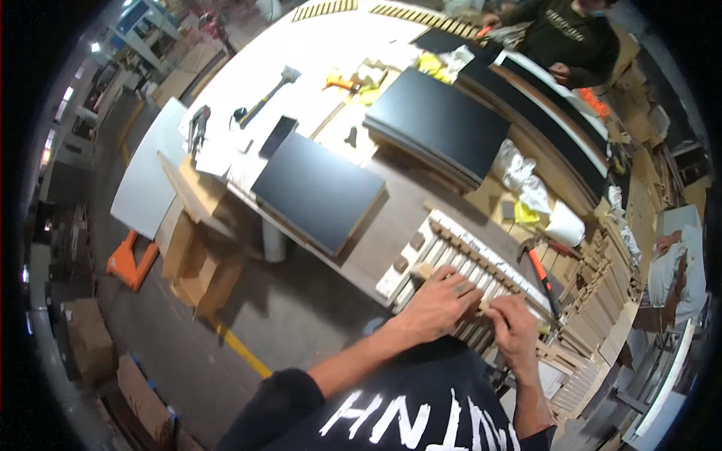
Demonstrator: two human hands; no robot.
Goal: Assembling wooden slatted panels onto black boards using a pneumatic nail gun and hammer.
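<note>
In front of my body lies a white board (390, 279) with a row of light slats and a brown notched wooden strip (481, 258) along it. My left hand (444, 302) bends its fingers over a pale wooden strip (423, 271), whose end sticks out by the knuckles. Close by, my right hand (514, 326) pinches at what looks like the other end of this strip; the fingers partly hide it. Small brown wooden blocks (401, 266) sit on the board's left edge. A hammer (539, 272) with an orange and black handle lies just beyond the right hand.
A dark panel (320, 192) lies left on the table, with stacked dark panels (440, 124) farther back. Many wooden strips (602, 312) are piled at right. A mallet (267, 96) lies at the far left. Another person (568, 41) stands across the table. An orange pallet jack handle (129, 261) is lower left.
</note>
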